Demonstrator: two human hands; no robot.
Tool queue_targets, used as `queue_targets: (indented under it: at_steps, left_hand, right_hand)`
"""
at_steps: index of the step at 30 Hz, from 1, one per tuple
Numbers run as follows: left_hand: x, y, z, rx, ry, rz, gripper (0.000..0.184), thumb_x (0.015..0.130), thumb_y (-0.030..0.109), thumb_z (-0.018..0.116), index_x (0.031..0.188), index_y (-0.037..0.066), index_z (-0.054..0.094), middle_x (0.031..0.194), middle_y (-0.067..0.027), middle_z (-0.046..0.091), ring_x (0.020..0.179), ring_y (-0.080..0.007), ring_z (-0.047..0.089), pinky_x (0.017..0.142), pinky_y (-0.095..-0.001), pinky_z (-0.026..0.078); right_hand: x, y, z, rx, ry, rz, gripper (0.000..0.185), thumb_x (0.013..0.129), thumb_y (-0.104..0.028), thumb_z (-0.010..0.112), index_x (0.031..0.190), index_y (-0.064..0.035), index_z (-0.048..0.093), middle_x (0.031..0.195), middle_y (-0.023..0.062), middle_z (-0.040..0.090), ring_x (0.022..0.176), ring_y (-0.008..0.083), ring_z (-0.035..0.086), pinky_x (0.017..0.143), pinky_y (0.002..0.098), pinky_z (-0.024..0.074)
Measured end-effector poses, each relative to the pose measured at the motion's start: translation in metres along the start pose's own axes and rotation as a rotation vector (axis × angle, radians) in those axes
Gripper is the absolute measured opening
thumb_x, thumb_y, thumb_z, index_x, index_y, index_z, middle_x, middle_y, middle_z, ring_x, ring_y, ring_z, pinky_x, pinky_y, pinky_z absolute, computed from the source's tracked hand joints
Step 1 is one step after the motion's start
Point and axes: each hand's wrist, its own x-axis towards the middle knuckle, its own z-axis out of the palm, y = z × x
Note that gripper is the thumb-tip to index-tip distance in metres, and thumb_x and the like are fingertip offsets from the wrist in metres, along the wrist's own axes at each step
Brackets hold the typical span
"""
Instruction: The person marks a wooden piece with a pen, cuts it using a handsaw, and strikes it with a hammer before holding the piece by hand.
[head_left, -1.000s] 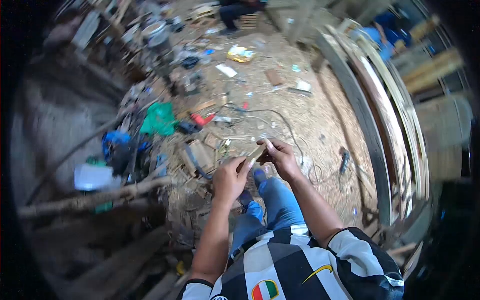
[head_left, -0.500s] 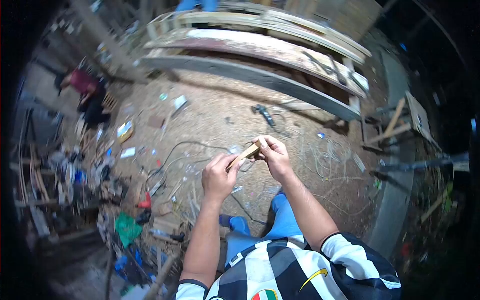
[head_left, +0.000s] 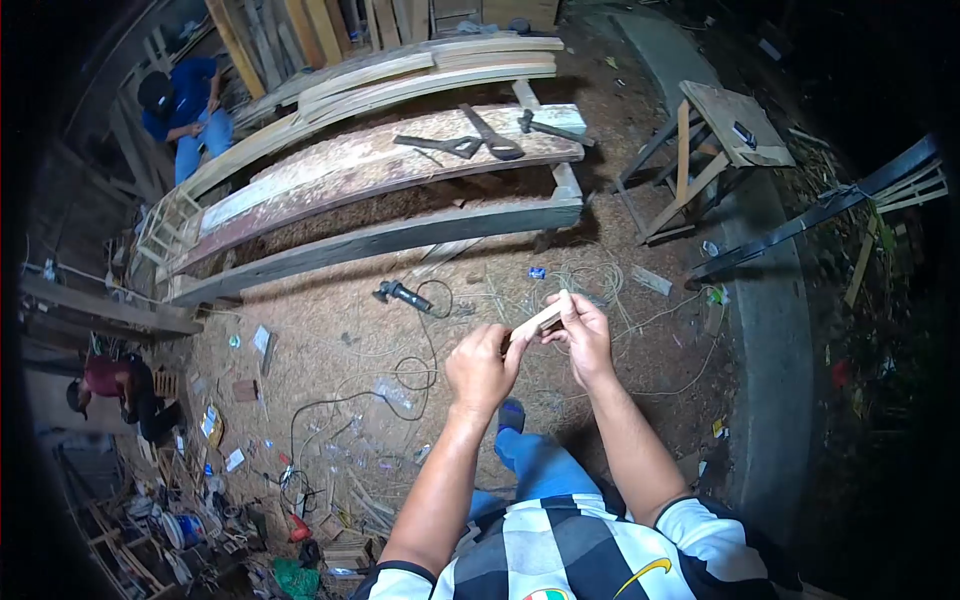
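A short, pale strip of wood [head_left: 537,321] is held in front of my body, slanting up toward the right. Around its lower left end the fingers of my left hand [head_left: 480,368] are closed, with the thumb along it. My right hand [head_left: 585,340] pinches the upper right end, thumb on top. Part of the strip is hidden behind the fingers. On the ground beyond my hands lies a black angle grinder [head_left: 404,295] with its cord.
A long timber workbench [head_left: 340,178] carries handsaws [head_left: 490,135] and a hammer [head_left: 550,128]. A small wooden stand [head_left: 735,115] is at the right. Cords [head_left: 350,395] and scraps litter the ground. One person in blue [head_left: 195,110] sits behind the bench; another [head_left: 115,385] is at far left.
The view has swung to the right, so the bench, grinder and stand appear farther left. Both hands still hold the wood strip. The person in blue now shows more fully.
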Motion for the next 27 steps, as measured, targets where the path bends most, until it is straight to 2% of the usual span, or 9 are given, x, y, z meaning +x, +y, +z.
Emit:
queue_targets:
  at_steps: [5,8,14,16,20,22,24,26,27]
  left_hand:
    - [0.038,0.028,0.056,-0.019,-0.139,-0.012,0.029,0.088,0.036,0.072,0.085,0.007,0.071,0.078,-0.014,0.068,0.072,-0.0348,0.067,0.062,-0.045,0.052]
    - [0.054,0.024,0.094,-0.068,-0.216,-0.007,0.032,0.088,0.039,0.071,0.082,0.007,0.069,0.078,-0.0133,0.067,0.072,-0.0348,0.068,0.062,-0.0466,0.053]
    - [0.107,0.012,0.154,-0.169,-0.296,-0.114,0.033,0.09,0.039,0.07,0.083,0.006,0.072,0.078,-0.0154,0.068,0.072,-0.0364,0.068,0.063,-0.0459,0.053]
    - [0.134,-0.001,0.179,-0.278,-0.282,-0.144,0.034,0.091,0.038,0.069,0.084,0.005,0.072,0.078,-0.016,0.068,0.071,-0.0363,0.067,0.063,-0.0451,0.052]
    - [0.213,-0.027,0.224,-0.292,-0.212,-0.212,0.032,0.092,0.035,0.07,0.084,0.003,0.072,0.077,-0.0156,0.067,0.069,-0.0354,0.066,0.062,-0.0438,0.051]
    - [0.258,-0.04,0.241,-0.292,-0.202,-0.253,0.032,0.092,0.034,0.069,0.084,0.003,0.071,0.077,-0.0155,0.067,0.069,-0.0351,0.066,0.062,-0.0437,0.051]
    - [0.296,-0.052,0.254,-0.29,-0.195,-0.296,0.032,0.092,0.034,0.069,0.085,0.003,0.071,0.077,-0.0154,0.067,0.068,-0.0348,0.066,0.062,-0.0435,0.051]
    - [0.335,-0.062,0.268,-0.268,-0.151,-0.344,0.032,0.093,0.034,0.069,0.085,0.003,0.071,0.077,-0.0155,0.067,0.067,-0.0343,0.065,0.061,-0.0436,0.05]
    - [0.349,-0.069,0.279,-0.272,-0.109,-0.34,0.031,0.092,0.032,0.071,0.087,0.001,0.073,0.075,-0.019,0.068,0.064,-0.0327,0.065,0.061,-0.0415,0.05]
  right_hand:
    - [0.025,-0.021,-0.053,-0.064,0.119,0.025,0.033,0.104,-0.03,0.056,0.117,0.0,0.061,0.091,0.0048,0.067,0.072,0.0087,0.064,0.063,0.0236,0.0553]
    - [0.041,-0.023,-0.083,-0.111,0.121,0.057,0.033,0.104,-0.029,0.057,0.117,0.0002,0.062,0.093,0.0046,0.067,0.072,0.0085,0.064,0.062,0.0225,0.0529]
    - [0.103,-0.022,-0.126,-0.221,0.13,0.15,0.038,0.104,-0.03,0.057,0.129,-0.001,0.06,0.097,0.0037,0.067,0.073,0.008,0.063,0.063,0.0217,0.0509]
    - [0.14,-0.022,-0.14,-0.215,0.11,0.198,0.042,0.104,-0.033,0.056,0.13,-0.0009,0.058,0.095,0.0072,0.068,0.073,0.0103,0.065,0.065,0.0236,0.0542]
    - [0.239,-0.002,-0.17,-0.363,0.163,0.275,0.044,0.106,-0.04,0.05,0.126,-0.0023,0.06,0.09,0.0049,0.068,0.072,0.0092,0.064,0.063,0.0226,0.0525]
    - [0.293,0.002,-0.173,-0.435,0.152,0.299,0.042,0.105,-0.042,0.052,0.123,-0.0046,0.062,0.088,0.0027,0.067,0.072,0.0074,0.062,0.063,0.0215,0.0489]
    - [0.348,0.007,-0.176,-0.472,0.175,0.337,0.031,0.104,-0.037,0.056,0.104,-0.0068,0.062,0.086,0.0003,0.065,0.071,0.0048,0.055,0.063,0.0208,0.0442]
    - [0.405,0.021,-0.187,-0.57,0.106,0.228,0.025,0.103,-0.029,0.058,0.106,-0.0044,0.062,0.085,0.0012,0.065,0.074,0.0065,0.055,0.065,0.0248,0.046]
    - [0.43,0.023,-0.187,-0.699,0.078,0.111,0.027,0.101,-0.029,0.061,0.109,-0.0038,0.063,0.088,0.0052,0.067,0.077,0.0125,0.06,0.068,0.0289,0.0488]
